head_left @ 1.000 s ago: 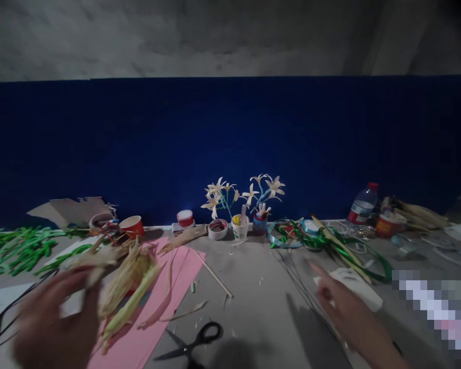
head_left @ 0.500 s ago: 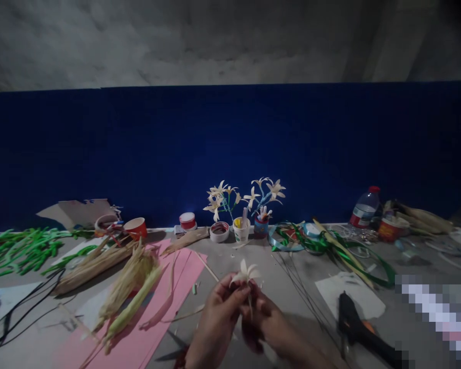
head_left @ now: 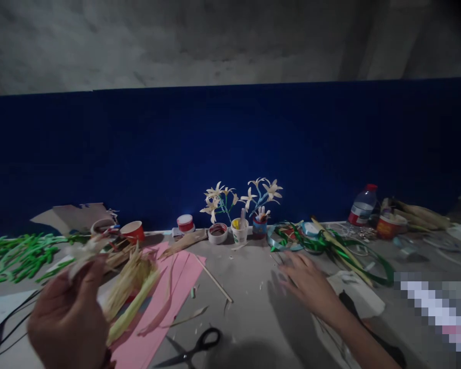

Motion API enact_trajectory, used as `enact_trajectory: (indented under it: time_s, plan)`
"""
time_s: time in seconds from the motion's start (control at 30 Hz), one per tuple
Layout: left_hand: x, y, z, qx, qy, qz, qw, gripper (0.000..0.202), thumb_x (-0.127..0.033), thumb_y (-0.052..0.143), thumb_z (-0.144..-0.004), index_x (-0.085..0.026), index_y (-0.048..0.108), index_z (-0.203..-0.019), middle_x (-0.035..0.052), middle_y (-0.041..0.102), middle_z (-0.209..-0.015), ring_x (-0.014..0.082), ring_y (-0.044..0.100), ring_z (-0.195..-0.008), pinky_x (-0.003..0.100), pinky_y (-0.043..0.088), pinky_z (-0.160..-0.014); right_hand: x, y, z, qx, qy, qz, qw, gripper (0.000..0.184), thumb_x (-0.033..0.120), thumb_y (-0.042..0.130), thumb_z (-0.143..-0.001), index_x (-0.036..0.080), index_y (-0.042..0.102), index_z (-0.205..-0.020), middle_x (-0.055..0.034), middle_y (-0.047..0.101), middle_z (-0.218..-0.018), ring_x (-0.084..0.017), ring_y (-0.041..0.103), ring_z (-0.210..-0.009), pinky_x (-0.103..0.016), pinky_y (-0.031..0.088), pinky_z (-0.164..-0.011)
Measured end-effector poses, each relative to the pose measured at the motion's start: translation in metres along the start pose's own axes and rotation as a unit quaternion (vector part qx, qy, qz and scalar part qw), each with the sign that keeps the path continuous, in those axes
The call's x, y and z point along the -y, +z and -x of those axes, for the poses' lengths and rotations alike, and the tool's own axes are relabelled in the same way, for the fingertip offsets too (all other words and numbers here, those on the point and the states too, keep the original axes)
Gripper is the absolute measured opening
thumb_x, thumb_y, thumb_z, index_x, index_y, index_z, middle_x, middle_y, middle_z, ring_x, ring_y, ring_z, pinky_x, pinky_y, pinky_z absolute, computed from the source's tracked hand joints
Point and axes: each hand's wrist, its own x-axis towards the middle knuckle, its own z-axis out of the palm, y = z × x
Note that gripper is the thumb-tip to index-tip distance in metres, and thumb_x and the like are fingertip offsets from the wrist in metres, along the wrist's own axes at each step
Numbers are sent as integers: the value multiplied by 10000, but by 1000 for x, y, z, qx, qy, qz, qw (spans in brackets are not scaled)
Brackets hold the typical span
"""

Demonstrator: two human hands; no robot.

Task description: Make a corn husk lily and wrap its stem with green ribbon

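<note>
Left hand (head_left: 67,318) pinches 1 small, pale, blurred flower (head_left: 82,252); right hand (head_left: 309,282) lies spread, unclenched, over the table (head_left: 246,287).

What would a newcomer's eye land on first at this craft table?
Probably the handmade flowers standing at the back centre, bright against the dark blue wall. Next, the left hand holding a blurred pale bloom at lower left, beside the pink paper, while the right hand reaches across the table.

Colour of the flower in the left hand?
Pale cream, a bit blurred: the flower shows best in the head view.
</note>
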Motion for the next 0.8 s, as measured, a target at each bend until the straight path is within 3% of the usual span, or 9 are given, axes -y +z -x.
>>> enact_trajectory:
  time_s: [0.07, 0.13, 0.2, 0.3, 0.4, 0.53, 0.67, 0.8]
  plan:
    - [9, 5, 13, 11, 16, -69, 997, 264, -420, 740, -691, -323, 715, -936, -74, 744, -1016, 277, 567, -1158, 340, 424, -1008, 9, 11, 0, 16, -26, 25, 999, 124, 326, 612, -720, 246, 689, -773, -84, 699, -876, -303, 561, -1005, -468, 336, -984]
    - [27, 17, 30, 133, -62, -60, 987, 404, -426, 782, -640, -252, 714, -998, 2, 745, -1041, 279, 595, -1115, 347, 441, -977, 21, 24, 3, 27, -35, 34, 998, 219, 317, 522, -809, 218, 715, -775, -101, 709, -773, -309, 601, -901, -544, 278, -1011]
    - [47, 31, 49, 208, -145, -25, 967, 475, -380, 860, -529, -193, 726, -945, 51, 759, -951, 269, 660, -963, 319, 504, -845, 33, 36, 10, 48, -48, 23, 997, 264, 332, 518, -840, 214, 731, -739, -104, 731, -794, -308, 605, -916, -547, 232, -1046]
    - [70, 50, 76, 271, -228, 44, 934, 427, -346, 854, -565, -174, 730, -936, 71, 748, -950, 235, 666, -901, 284, 498, -789, 45, 52, 25, 85, -45, -38, 995, 205, 328, 591, -820, 241, 731, -943, -74, 711, -1106, -279, 575, -1090, -427, 365, -1003]
    - [78, 61, 96, 281, -287, 98, 911, 392, -293, 859, -574, -188, 728, -927, 41, 742, -863, 197, 656, -864, 259, 477, -790, 47, 69, 39, 91, -3, -115, 989, 278, 348, 585, -835, 220, 663, -1070, -91, 684, -1165, -266, 598, -1096, -371, 475, -880]
    - [72, 67, 108, 288, -308, 121, 899, 297, -298, 861, -567, -190, 732, -812, -7, 683, -729, 126, 604, -699, 204, 463, -685, 43, 85, 48, 80, 7, -197, 977, 267, 409, 557, -848, 178, 641, -954, -100, 700, -991, -251, 627, -962, -352, 475, -824]
    - [63, 68, 110, 289, -298, 94, 905, 268, -319, 848, -584, -165, 733, -771, -17, 625, -657, 93, 527, -592, 172, 424, -554, 45, 85, 52, 112, -12, -262, 958, 212, 377, 541, -855, 197, 583, -751, -21, 629, -738, -191, 597, -756, -303, 457, -725]
    - [60, 68, 112, 262, -308, 84, 911, 333, -356, 867, -532, -166, 722, -764, -6, 643, -688, 81, 491, -518, 174, 378, -454, 50, 81, 57, 146, -9, -293, 945, 146, 329, 549, -831, 199, 550, -763, -17, 606, -728, -195, 597, -757, -316, 462, -733]
